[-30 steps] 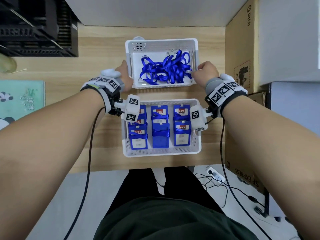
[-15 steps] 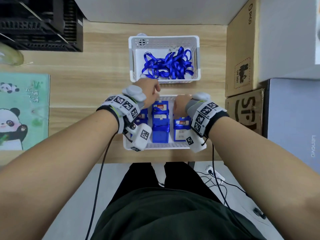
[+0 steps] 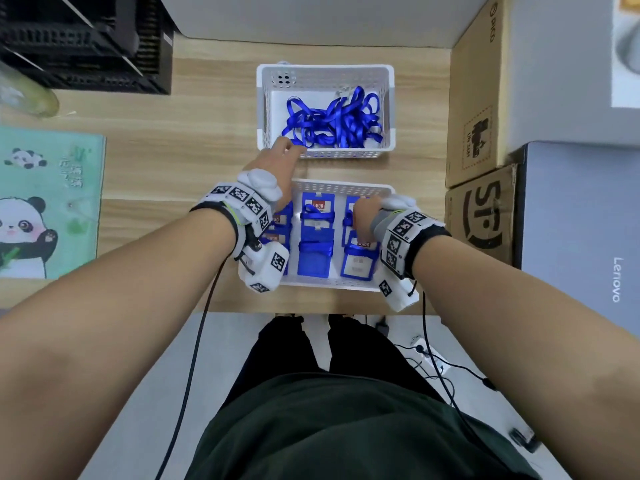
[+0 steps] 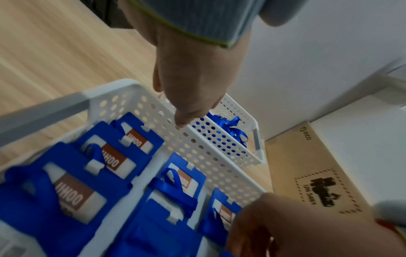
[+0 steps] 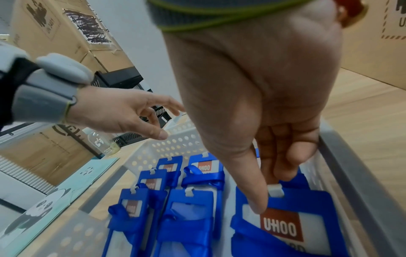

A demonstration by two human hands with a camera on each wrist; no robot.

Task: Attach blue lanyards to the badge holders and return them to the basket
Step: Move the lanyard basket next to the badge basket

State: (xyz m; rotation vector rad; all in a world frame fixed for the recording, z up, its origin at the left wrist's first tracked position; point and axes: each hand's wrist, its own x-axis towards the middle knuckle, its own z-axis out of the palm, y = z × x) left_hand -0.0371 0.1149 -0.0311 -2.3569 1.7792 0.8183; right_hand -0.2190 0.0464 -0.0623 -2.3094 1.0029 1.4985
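right hand [image 3: 364,216] fingertips hidden — badge holders [image 4: 72,189] blurred

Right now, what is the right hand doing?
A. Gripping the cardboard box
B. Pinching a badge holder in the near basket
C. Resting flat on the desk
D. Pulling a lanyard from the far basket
B: the right hand has thumb and fingers closed on the top edge of a blue badge holder inside the near basket.
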